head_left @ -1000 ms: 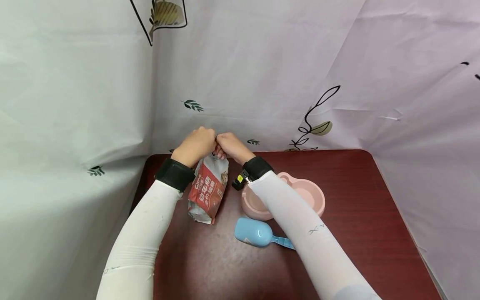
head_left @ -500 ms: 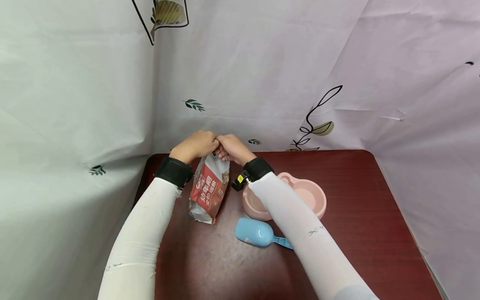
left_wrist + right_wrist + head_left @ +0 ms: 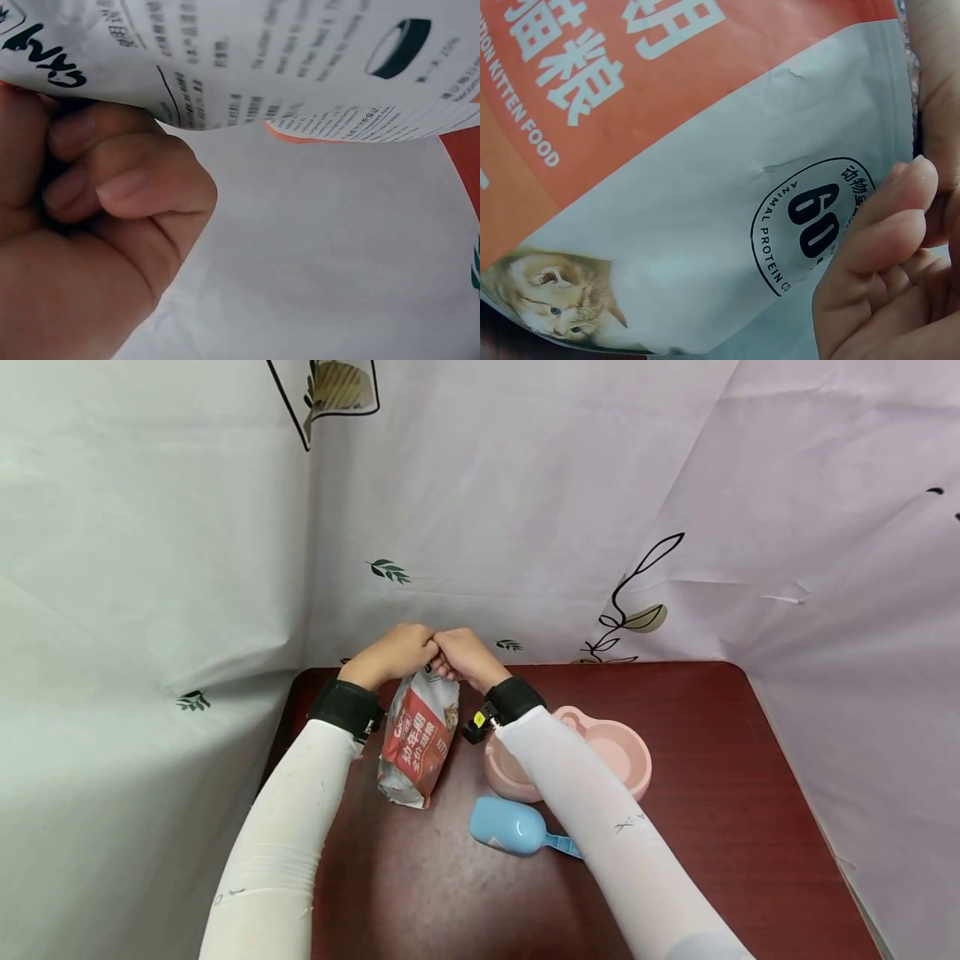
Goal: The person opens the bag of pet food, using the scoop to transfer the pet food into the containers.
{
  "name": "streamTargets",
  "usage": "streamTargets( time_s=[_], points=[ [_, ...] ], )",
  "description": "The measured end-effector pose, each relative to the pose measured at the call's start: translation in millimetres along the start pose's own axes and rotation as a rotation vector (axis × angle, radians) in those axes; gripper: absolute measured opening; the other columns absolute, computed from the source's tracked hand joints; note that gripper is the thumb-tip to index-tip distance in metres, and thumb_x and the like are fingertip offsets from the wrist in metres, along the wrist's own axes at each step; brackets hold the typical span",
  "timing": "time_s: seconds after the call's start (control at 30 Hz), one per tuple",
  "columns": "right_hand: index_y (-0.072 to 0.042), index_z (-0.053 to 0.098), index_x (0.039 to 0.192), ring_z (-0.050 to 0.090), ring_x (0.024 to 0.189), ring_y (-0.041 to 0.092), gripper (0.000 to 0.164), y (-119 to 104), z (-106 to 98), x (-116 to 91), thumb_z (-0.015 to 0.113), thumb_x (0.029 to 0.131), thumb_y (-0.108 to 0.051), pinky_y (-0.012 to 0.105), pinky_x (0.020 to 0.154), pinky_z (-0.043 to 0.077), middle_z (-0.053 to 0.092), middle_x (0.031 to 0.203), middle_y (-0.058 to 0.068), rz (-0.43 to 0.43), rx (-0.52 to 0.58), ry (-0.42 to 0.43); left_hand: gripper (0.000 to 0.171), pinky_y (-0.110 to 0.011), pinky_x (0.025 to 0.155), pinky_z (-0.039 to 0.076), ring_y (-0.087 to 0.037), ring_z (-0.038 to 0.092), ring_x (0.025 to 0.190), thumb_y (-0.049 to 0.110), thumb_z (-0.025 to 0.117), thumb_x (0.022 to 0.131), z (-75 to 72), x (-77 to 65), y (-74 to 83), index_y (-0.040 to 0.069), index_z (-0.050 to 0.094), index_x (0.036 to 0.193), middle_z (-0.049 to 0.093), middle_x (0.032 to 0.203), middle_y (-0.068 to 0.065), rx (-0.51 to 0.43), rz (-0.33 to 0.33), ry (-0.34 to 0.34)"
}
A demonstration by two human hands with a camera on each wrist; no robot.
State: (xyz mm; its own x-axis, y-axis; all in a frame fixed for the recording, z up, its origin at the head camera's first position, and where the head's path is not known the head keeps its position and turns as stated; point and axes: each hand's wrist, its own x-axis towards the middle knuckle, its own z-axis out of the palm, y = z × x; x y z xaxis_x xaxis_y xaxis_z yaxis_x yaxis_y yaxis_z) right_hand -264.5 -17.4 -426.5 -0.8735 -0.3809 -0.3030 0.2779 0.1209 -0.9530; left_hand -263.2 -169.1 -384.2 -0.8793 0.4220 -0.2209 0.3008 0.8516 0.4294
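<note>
A red-and-white bag of kitten food (image 3: 417, 739) stands on the table in the head view, its top between both hands. My left hand (image 3: 395, 653) grips the top edge from the left. In the left wrist view its fingers (image 3: 127, 169) curl against the bag's printed white back (image 3: 217, 64). From the right, my right hand (image 3: 467, 655) pinches the same edge, right beside the left. The right wrist view has the curled right fingers (image 3: 889, 225) at the edge of the bag's front (image 3: 705, 195), near a kitten picture. The fingertips' contact is partly hidden.
Partly under the right forearm, a pink double pet bowl (image 3: 618, 749) sits right of the bag. In front of it lies a blue scoop (image 3: 510, 825), its handle reaching toward the right sleeve. A patterned cloth (image 3: 480, 527) hangs behind the dark red table (image 3: 720, 760).
Both hands keep hold of the bag's top. The left hand has dropped slightly and lies flatter; the bag, bowl and scoop stay in place.
</note>
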Motion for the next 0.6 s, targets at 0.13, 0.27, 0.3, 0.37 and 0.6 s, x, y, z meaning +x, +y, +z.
streamTargets(
  time_s=[0.13, 0.27, 0.3, 0.37, 0.6],
  points=[
    [-0.009, 0.067, 0.076, 0.048, 0.045, 0.006, 0.041, 1.1, 1.1, 0.6, 0.045, 0.106, -0.026, 0.021, 0.047, 0.039, 0.055, 0.057, -0.004, -0.042, -0.082, 0.047, 0.034, -0.040, 0.080, 0.046, -0.027, 0.057, 0.083, 0.020, 0.037, 0.107, 2.3, -0.6, -1.3, 0.003, 0.066, 0.103, 0.060, 0.089, -0.011, -0.027, -0.001, 0.010],
    [-0.011, 0.062, 0.068, 0.044, 0.043, 0.006, 0.044, 1.9, 3.2, -0.1, 0.046, 0.106, -0.026, 0.024, 0.048, 0.037, 0.051, 0.054, -0.005, -0.071, -0.116, 0.080, 0.033, -0.038, 0.075, 0.043, -0.025, 0.053, 0.076, 0.020, 0.037, 0.108, 5.1, -1.9, -1.0, 0.003, 0.065, 0.101, 0.052, 0.080, -0.007, -0.051, -0.004, 0.022],
    [-0.012, 0.061, 0.066, 0.042, 0.043, 0.007, 0.045, 1.9, 3.6, -0.6, 0.046, 0.106, -0.026, 0.024, 0.048, 0.037, 0.050, 0.053, -0.004, -0.077, -0.119, 0.086, 0.033, -0.037, 0.075, 0.043, -0.025, 0.052, 0.075, 0.020, 0.037, 0.108, 5.7, -2.1, -0.9, 0.003, 0.065, 0.100, 0.050, 0.079, -0.007, -0.053, -0.003, 0.026],
    [-0.013, 0.058, 0.062, 0.041, 0.042, 0.007, 0.046, 1.7, 4.3, -1.4, 0.047, 0.105, -0.025, 0.025, 0.048, 0.036, 0.048, 0.052, -0.004, -0.090, -0.124, 0.098, 0.033, -0.037, 0.073, 0.043, -0.024, 0.051, 0.072, 0.020, 0.037, 0.108, 6.6, -2.3, -0.5, 0.004, 0.064, 0.098, 0.047, 0.077, -0.006, -0.062, -0.007, 0.031],
    [-0.017, 0.048, 0.054, 0.029, 0.041, 0.009, 0.050, 2.6, 4.8, -3.2, 0.050, 0.103, -0.024, 0.025, 0.045, 0.028, 0.041, 0.049, -0.004, -0.129, -0.166, 0.136, 0.033, -0.041, 0.080, 0.047, -0.027, 0.057, 0.084, 0.019, 0.038, 0.107, 8.1, -2.4, -0.5, 0.003, 0.066, 0.100, 0.062, 0.094, -0.013, -0.078, -0.002, 0.044]
  ],
)
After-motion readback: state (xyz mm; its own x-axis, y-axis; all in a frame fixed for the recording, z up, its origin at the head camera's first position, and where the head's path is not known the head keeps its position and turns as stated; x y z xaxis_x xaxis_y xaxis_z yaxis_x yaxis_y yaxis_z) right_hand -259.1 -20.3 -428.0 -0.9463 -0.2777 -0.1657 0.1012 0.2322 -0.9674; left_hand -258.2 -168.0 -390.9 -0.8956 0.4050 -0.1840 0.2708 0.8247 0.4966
